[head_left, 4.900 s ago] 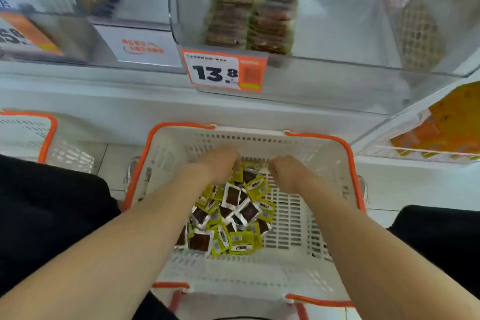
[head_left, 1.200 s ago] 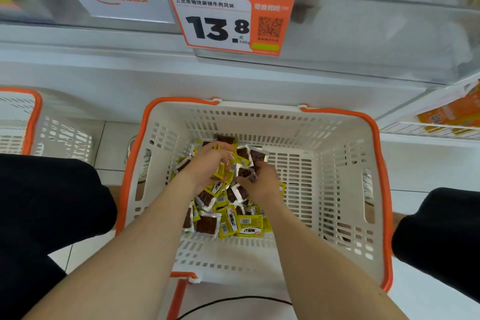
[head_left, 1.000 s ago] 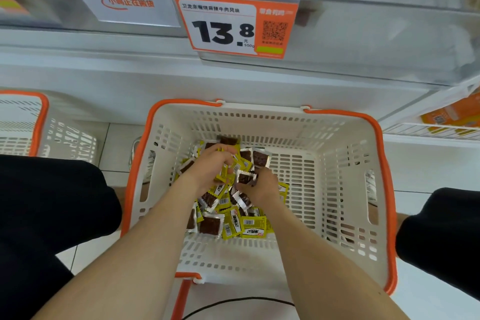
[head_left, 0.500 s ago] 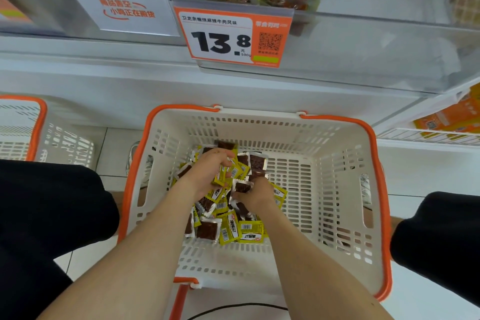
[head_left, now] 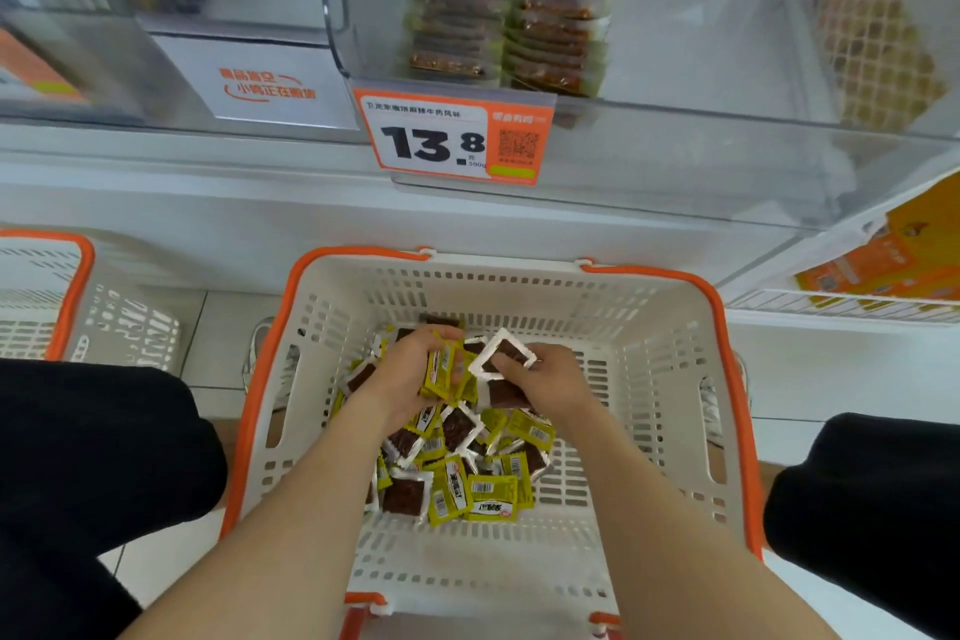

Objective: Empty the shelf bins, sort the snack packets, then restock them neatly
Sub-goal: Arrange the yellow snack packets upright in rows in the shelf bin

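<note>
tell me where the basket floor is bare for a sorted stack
The basket floor is bare between the packet pile and the right wall, and in a strip between pile and near wall. Crowded centre-left, where the left hand grips yellow packets and the right hand pinches brown packets.

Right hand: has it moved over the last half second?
Yes. Against the basket, the right hand has shifted toward the far wall, away from the person, pinching a white-edged packet.
</note>
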Motion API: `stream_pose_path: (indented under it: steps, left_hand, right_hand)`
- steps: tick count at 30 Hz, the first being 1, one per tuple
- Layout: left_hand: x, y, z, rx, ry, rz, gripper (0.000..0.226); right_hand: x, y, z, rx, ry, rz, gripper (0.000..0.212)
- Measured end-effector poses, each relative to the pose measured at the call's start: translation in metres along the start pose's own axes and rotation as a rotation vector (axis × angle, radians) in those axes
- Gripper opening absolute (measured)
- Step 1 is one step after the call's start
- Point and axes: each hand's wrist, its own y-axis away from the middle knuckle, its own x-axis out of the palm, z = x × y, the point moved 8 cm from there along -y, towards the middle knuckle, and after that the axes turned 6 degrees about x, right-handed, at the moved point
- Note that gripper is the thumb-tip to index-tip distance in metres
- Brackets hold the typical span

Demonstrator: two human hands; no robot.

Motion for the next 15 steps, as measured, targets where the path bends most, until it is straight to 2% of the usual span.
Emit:
stream_pose_path:
  steps: [3, 5, 7, 8, 12, 15]
  left_hand:
    - [0.009, 0.008, -0.004, -0.028, 0.132, 0.025, 0.036]
    - [0.016, 0.013, -0.012, -0.033, 0.256, 0.064, 0.035]
    - [0.024, 0.020, -0.023, -0.035, 0.352, 0.103, 0.031]
    - [0.026, 0.023, -0.028, -0.023, 0.372, 0.115, 0.028]
    - [0.022, 0.030, -0.043, 0.029, 0.314, 0.102, 0.035]
    - [0.020, 0.035, -0.051, 0.094, 0.169, 0.143, 0.044]
  right_hand:
    - [-0.001, 0.011, 0.033, -0.051, -0.072, 0.045, 0.030]
    - [-0.008, 0.025, 0.065, -0.241, 0.046, -0.074, 0.013]
    - [-0.011, 0.044, 0.094, -0.447, 0.208, -0.201, 0.010]
    - [-0.005, 0.054, 0.105, -0.517, 0.323, -0.190, 0.014]
    - [0.034, 0.072, 0.108, -0.685, 0.908, 0.054, 0.037]
    - [0.033, 0.081, 0.116, -0.747, 1.056, 0.061, 0.052]
